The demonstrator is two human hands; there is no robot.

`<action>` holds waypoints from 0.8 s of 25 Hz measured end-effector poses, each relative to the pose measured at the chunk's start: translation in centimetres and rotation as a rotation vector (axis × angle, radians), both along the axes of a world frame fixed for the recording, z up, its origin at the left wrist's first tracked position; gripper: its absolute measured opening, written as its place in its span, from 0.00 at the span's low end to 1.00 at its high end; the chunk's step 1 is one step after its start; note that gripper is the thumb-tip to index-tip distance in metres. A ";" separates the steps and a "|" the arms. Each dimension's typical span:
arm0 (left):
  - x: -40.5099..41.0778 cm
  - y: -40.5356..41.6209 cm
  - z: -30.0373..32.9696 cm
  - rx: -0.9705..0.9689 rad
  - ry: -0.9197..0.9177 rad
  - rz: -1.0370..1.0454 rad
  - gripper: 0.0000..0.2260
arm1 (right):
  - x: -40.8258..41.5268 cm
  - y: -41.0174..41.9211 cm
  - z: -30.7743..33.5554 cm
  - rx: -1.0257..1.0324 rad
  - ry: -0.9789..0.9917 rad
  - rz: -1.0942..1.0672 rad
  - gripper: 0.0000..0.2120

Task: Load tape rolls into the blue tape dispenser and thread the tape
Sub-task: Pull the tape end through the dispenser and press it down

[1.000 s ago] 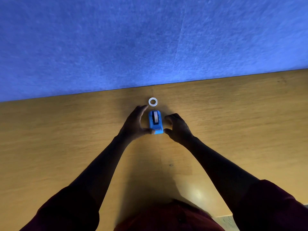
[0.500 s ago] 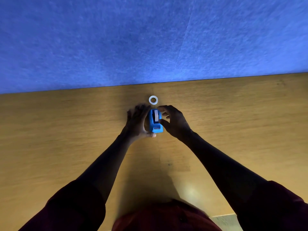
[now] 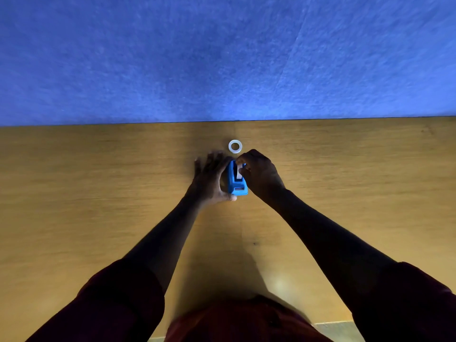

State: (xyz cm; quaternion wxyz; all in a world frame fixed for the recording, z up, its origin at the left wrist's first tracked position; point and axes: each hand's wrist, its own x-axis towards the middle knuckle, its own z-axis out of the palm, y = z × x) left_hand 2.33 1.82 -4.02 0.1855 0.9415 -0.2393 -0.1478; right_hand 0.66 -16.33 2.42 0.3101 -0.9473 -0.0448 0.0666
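A blue felt-like wall (image 3: 222,58) filled the upper part of the view and met the far edge of the wooden tabletop (image 3: 86,206), which ran from side to side and reached down to the near edge. A patch of glare lay on the wood close to the near edge, right of the middle. The person's dark red sleeves showed at the two near corners of the view, and both bare forearms reached toward the middle of the far edge.

The left hand (image 3: 209,180) stood against the left side of the blue tape dispenser (image 3: 235,183). Its fingers were stretched out and spread along that side, somewhat blurred, and the thumb lay at the dispenser's near left corner, so the hand braced the dispenser rather than wrapping it. The right hand (image 3: 261,175) covered the dispenser's right side and far end, with its fingers curled and its fingertips pinching the white tape (image 3: 238,172) at the top of the roll seated in the dispenser. How much tape was pulled free could not be told.

The dispenser sat on the tabletop near the middle of the far edge, its cutter end facing the near edge. A spare tape roll (image 3: 235,146), a small pale ring, lay flat just beyond it, nearer the far edge, close to the right hand's knuckles but apart from them.
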 end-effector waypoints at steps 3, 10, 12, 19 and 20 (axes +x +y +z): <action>0.1 0.1 -0.1 0.003 0.036 0.012 0.54 | 0.6 0.0 0.2 -0.030 0.010 0.001 0.05; 0.0 0.1 -0.1 0.029 0.027 0.009 0.55 | 1.3 -0.3 1.0 -0.086 0.076 0.097 0.08; 0.0 0.1 -0.2 0.037 0.037 0.011 0.55 | 1.5 -0.4 1.2 -0.084 0.095 0.113 0.09; 0.0 0.1 0.2 0.028 0.029 -0.001 0.52 | 1.5 -0.7 1.2 -0.143 0.061 0.142 0.06; 0.0 0.1 0.3 0.029 0.032 -0.002 0.52 | 1.4 -0.7 1.1 -0.142 0.056 0.133 0.06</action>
